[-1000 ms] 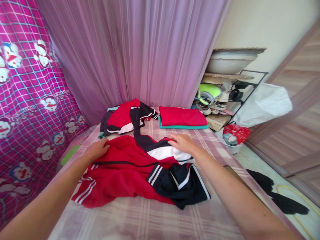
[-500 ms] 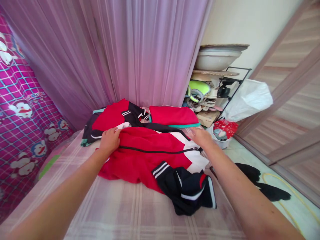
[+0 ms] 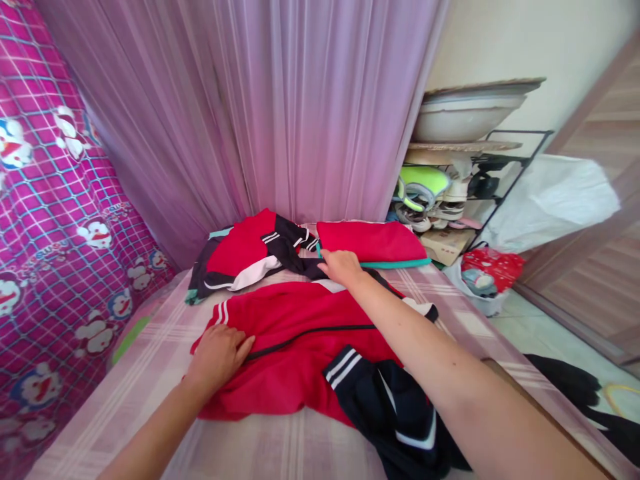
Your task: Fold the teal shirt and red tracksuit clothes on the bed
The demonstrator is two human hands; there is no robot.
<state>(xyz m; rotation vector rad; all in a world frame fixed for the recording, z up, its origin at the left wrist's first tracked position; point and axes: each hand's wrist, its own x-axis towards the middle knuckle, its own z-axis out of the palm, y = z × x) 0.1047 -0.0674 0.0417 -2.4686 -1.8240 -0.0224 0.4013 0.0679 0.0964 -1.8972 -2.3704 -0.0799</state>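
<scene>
A red zip-up jacket [image 3: 295, 313] with a white yoke and dark, white-striped sleeves lies spread on the bed. My left hand [image 3: 223, 353] lies flat on its red body near the striped hem, fingers open. At the jacket's far side, my right hand [image 3: 343, 267] is closed on the dark far sleeve [image 3: 310, 268]; its fingertips are partly hidden. The near sleeve [image 3: 395, 407] is folded down toward me, partly behind my right forearm. Beyond lie another red, dark and white garment [image 3: 245, 250] and a folded red cloth [image 3: 373, 241] with a teal edge.
A plaid sheet [image 3: 165, 373] covers the bed. Purple curtains [image 3: 300, 113] hang behind it, and a pink patterned cloth [image 3: 55, 220] hangs at left. To the right stand a shoe rack [image 3: 523, 163] with basins [image 3: 470, 120] on top, and a white bag [image 3: 555, 200].
My right hand has moved left from the jacket's white shoulder to the far sleeve. The left hand has come nearer to me, down onto the hem end. The view has shifted slightly.
</scene>
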